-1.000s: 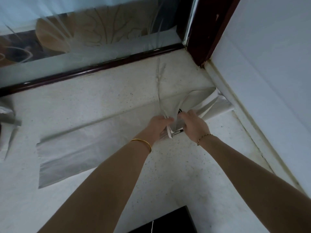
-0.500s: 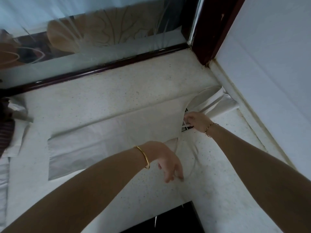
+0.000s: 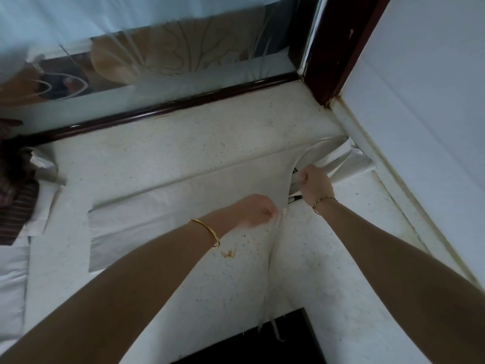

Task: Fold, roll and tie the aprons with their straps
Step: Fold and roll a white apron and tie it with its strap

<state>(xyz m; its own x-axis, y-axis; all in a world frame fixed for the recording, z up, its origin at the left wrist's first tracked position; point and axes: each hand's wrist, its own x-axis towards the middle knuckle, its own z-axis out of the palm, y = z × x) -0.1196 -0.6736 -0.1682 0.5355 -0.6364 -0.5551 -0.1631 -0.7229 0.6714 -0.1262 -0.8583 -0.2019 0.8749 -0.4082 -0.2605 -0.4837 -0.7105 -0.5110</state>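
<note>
A pale grey apron (image 3: pixel 162 214), folded into a long band, lies across the speckled white counter (image 3: pixel 183 151). Its right end is bunched against the wall. My right hand (image 3: pixel 315 185) grips the fabric and straps at that end, fingers curled. My left hand (image 3: pixel 256 210), blurred, is closed in a fist at the near edge of the apron and pinches a thin white strap (image 3: pixel 273 258). The strap runs down toward me and its end hangs over the counter's front edge.
A dark-framed glass panel (image 3: pixel 168 61) borders the back of the counter and a white wall (image 3: pixel 420 127) closes the right side. More pale fabric and a dark striped cloth (image 3: pixel 15 206) lie at the left. A dark gap (image 3: pixel 262 342) lies below the front edge.
My left hand left the right end of the apron, swept toward me with the strap, and has come back up to the apron's near edge. My right hand kept hold of the bunched end.
</note>
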